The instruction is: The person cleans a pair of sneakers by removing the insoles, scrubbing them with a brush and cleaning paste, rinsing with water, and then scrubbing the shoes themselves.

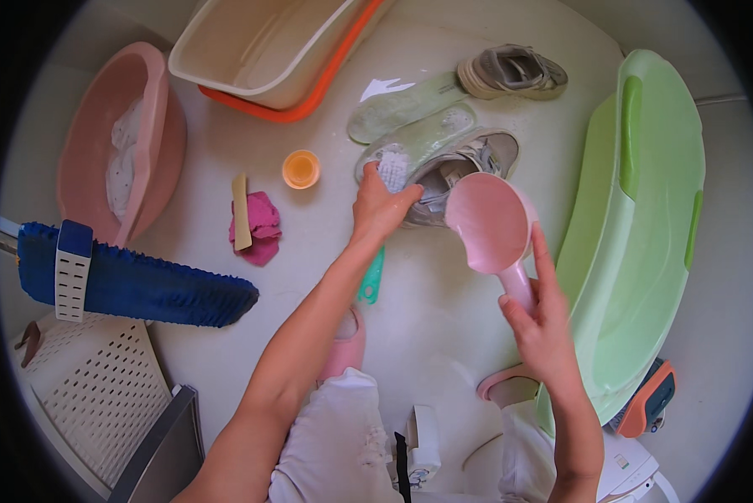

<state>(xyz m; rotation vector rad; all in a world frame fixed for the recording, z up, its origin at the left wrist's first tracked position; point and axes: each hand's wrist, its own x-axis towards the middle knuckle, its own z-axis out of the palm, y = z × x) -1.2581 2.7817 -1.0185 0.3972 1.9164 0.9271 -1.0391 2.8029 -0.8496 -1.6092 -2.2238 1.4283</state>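
My right hand point(543, 330) grips the handle of a pink plastic water dipper point(493, 220), its bowl beside a wet grey shoe point(499, 151). My left hand point(383, 204) is over a scrub brush with white bristles point(393, 171) facing up and a green handle point(370, 276) passing under my wrist. The left thumb reaches the shoe's heel opening; whether the fingers grip the brush or the shoe is unclear. Beyond lie a foamy insole point(436, 132), a second pale green insole point(401, 110) and another grey shoe point(512, 72).
A green basin point(640, 251) stands on edge at right. Left are a pink basin point(172, 126) with white cloth, a blue mop head point(150, 283), a pink cloth point(263, 220) under a tan strip point(241, 214), and an orange cup point(301, 168). A cream tub point(257, 50) stands farther off.
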